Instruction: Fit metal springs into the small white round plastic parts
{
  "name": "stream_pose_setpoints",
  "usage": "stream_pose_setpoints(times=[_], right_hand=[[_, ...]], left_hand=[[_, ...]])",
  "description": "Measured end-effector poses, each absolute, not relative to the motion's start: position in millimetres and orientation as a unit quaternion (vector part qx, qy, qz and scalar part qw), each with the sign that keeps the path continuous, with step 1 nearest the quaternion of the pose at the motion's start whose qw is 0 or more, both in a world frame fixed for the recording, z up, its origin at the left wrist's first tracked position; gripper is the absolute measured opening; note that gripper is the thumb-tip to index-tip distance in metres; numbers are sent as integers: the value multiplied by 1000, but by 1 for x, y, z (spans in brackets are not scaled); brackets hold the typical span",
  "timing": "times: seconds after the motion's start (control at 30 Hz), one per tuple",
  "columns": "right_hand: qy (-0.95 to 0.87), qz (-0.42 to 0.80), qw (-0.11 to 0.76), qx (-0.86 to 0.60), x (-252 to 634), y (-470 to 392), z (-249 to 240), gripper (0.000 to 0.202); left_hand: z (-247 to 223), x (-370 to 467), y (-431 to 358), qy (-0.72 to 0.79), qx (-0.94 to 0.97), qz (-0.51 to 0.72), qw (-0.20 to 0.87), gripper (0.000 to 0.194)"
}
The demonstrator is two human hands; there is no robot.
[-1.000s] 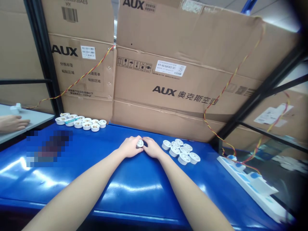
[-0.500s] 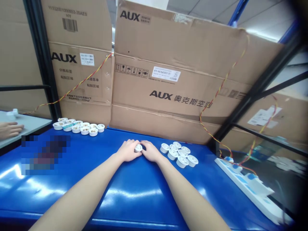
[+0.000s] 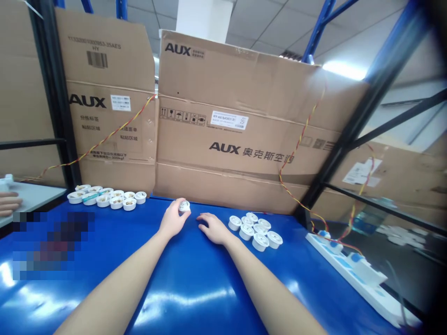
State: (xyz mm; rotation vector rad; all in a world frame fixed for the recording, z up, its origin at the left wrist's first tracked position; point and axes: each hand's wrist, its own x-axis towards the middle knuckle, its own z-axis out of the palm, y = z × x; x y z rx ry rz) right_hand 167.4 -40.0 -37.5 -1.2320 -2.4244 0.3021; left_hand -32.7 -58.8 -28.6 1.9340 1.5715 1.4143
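My left hand grips a small round white cup near the back middle of the blue table. Part of the cup is hidden by the fingers. To its right, my right hand rests over the table with fingers apart and curved, holding nothing. Several white lidded cups stand in a cluster just right of that hand. At the back left, several white cups stand close together in rows, with small pieces visible in some. A thin teal item lies across a few of them.
Cardboard sheets wall off the table's back edge. A white power strip with plugs runs along the right side, a twisted red-yellow wire leading to it. Another person's hand is at the far left. A pixelated patch covers the left table.
My hands have parted. The left has moved left with the cup; the right has let go of it and opened. The camera view has tilted up.
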Motion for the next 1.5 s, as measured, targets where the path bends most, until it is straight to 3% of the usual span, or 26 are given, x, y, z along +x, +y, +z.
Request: stream_pose_setpoints(times=[0.4,0.53,0.63,0.77,0.97,1.07,1.23,1.4,1.5], right_hand=[[-868,69,189,-454,164,-45,-29,30],[-810,-25,210,-547,167,-51,-9,31],[-747,-64,230,-621,176,-50,-1,43],[-706,8,178,-686,193,-41,-11,59],[-718,8,124,-684,200,-31,-26,59],[-780,14,134,-610,192,-36,-23,58],[-849,49,243,-467,175,-47,-16,57],[-775,89,177,-601,179,-43,-20,71],[-780,106,173,-592,183,-37,-26,65]], left_hand=[[-27,-31,-63,493,745,444,73,39],[-31,-33,-61,527,739,412,75,41],[-33,-34,-60,543,735,399,75,42],[-31,-34,-60,547,735,393,78,40],[-31,-33,-61,547,743,375,90,39],[-31,-33,-61,545,745,373,94,38],[-27,-33,-63,550,737,381,98,37],[-25,-35,-64,577,721,370,102,33],[-26,-35,-64,581,722,364,99,31]])
